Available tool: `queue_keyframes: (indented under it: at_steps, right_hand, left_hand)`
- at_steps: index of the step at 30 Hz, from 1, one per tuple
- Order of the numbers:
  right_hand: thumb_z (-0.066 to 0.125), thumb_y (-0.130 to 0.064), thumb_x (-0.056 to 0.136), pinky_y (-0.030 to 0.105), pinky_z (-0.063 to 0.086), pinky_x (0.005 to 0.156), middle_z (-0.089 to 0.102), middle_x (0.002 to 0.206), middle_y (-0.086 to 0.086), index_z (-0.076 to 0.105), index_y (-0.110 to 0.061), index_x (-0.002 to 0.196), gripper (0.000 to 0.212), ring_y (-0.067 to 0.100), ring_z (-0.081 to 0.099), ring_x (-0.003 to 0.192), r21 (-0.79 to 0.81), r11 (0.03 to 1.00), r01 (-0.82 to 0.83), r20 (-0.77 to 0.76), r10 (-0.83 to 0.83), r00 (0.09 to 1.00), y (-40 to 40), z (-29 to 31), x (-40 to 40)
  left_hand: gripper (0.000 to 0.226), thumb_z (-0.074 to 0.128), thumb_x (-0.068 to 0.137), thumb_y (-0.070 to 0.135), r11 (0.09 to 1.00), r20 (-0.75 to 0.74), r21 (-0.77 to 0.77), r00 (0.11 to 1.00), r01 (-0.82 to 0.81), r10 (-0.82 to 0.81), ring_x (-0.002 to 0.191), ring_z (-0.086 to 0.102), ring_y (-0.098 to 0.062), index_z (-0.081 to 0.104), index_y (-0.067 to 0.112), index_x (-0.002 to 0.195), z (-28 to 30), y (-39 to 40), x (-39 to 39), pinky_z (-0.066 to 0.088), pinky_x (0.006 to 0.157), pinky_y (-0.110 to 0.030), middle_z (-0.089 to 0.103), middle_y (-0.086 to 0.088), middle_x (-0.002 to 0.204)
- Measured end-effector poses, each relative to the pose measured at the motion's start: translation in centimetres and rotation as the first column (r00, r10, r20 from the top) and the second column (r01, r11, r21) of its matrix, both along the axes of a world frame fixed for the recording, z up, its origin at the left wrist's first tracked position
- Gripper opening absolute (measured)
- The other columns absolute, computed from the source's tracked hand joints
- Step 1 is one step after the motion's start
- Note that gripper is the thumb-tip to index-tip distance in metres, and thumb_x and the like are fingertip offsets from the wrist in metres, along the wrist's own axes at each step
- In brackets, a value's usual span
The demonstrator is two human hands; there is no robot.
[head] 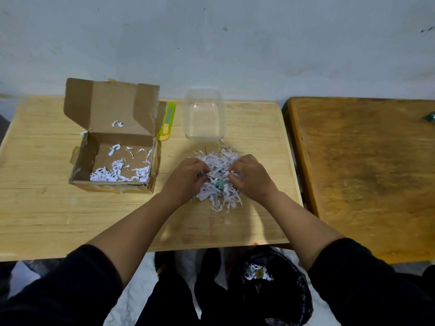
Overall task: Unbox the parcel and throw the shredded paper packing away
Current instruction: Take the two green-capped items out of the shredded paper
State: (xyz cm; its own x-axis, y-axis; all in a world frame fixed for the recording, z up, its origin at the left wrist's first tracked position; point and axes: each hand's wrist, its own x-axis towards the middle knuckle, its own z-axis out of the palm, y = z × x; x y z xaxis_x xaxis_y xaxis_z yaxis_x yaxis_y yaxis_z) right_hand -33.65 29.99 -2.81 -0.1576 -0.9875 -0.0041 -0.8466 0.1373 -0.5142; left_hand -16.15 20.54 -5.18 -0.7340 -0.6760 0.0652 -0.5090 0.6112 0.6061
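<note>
Both hands, left [188, 177] and right [249, 177], fingers pinched into white shredded paper pile [219, 182] on bench, teasing out a teal item. Next: dump shreds in black bin bag [270, 285] at 6 o'clock.

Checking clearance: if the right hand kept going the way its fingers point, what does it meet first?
The right hand points inward and left, fingers already in the shredded paper pile. Going on, it would probably meet the teal item buried there, then the left hand. Depth inside the pile is unclear.
</note>
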Motion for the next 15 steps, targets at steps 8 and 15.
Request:
queue_keyframes:
  at_steps: [8,15]
  right_hand:
    - [0.058,-0.015,0.082,0.024,0.043,0.08,0.063,0.104,0.005,0.063,-0.013,0.106,0.025,0.02,0.055,0.098,0.114,0.977,0.181,-0.055,-0.176,0.983,0.6,0.5,-2.4]
    - [0.067,-0.024,0.078,0.037,0.042,0.089,0.056,0.119,0.011,0.066,-0.015,0.109,0.032,0.028,0.051,0.109,0.088,0.992,0.087,0.035,-0.09,0.995,-1.5,-0.6,1.0]
  left_hand:
    - [0.023,0.063,0.073,0.006,0.992,0.06,-0.007,0.99,-0.126,0.126,0.1,0.055,-0.03,0.065,0.005,0.096,-0.6,-0.7,2.8,0.046,0.078,-0.031,0.057,-0.015,0.107]
    - [0.037,0.062,0.081,0.038,0.998,0.109,0.048,0.993,-0.051,0.045,0.119,0.048,-0.024,0.063,0.027,0.116,-0.3,-0.1,-0.7,0.044,0.095,-0.04,0.053,-0.004,0.129]
